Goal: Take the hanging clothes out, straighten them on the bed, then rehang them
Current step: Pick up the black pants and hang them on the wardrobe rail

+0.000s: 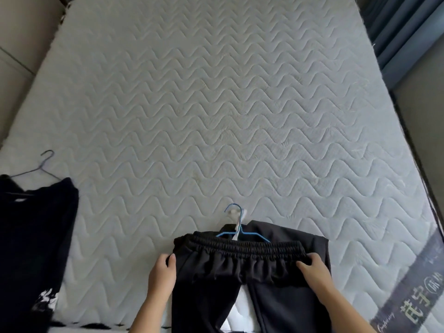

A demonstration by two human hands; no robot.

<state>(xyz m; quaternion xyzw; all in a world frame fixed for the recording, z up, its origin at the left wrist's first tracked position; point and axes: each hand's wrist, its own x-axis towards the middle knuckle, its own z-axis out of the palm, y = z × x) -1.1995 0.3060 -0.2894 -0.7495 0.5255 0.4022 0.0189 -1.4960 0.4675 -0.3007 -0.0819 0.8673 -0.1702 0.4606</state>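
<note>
Black trousers (269,292) with an elastic waistband lie flat at the near edge of the quilted mattress (216,104), legs running toward me. A blue wire hanger (240,230) sits under the waistband, its hook pointing away from me. My left hand (163,272) grips the left end of the waistband. My right hand (314,272) pinches the cloth at the right end of the waistband. At the left edge lies a black garment (33,236) with a white print, on a grey wire hanger (40,168).
The pale mattress fills most of the view. A tiled floor (14,56) runs along its left side. Dark blue curtains (396,27) hang at the upper right. A dark label band with white lettering (413,292) runs along the mattress's right edge.
</note>
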